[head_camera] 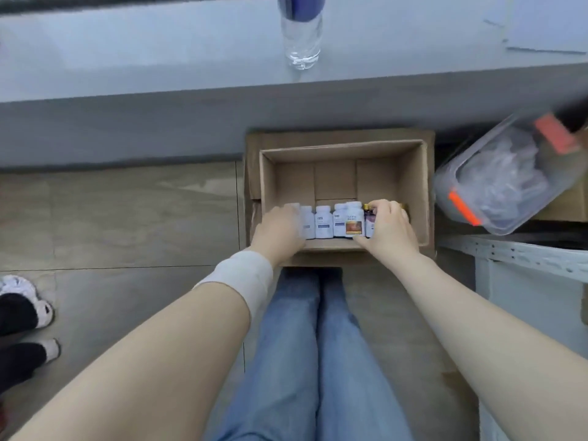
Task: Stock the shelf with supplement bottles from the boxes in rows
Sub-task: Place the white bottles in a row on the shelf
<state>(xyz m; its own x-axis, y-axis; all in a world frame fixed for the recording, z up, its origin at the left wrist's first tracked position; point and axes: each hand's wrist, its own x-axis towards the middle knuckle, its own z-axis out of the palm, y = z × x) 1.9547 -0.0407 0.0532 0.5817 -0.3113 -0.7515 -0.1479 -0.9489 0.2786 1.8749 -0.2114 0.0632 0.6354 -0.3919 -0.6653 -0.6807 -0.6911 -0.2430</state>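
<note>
Supplement bottles [324,222] stand upright in a single row along the near wall of the open cardboard box [415,186], which sits on the tiled floor [127,218] below a grey counter [127,52]. The rest of the box floor, toward its far wall, is bare. Most bottles are white with white caps; one dark bottle [368,221] with a gold cap stands toward the near right corner.

The left hand [280,232] lies against the left end of the row, fingers bent over the end bottle. Motion blur hides whether the grip is closed. The right hand [389,229] covers the right end of the row, fingers curled over the top of the dark bottle and thumb low on the near side.

Handling, as a judgement: the bottles appear to be rigid plastic, light, and smooth-sided, so they may slip under a loose hold. Each bottle is best taken around the body just below the cap. If the row is lifted by pressing inward from both ends, the middle bottles may drop out.

A clear water bottle [302,36] stands on the counter. A lidded plastic container [502,183] sits beside the right wall of the box.
</note>
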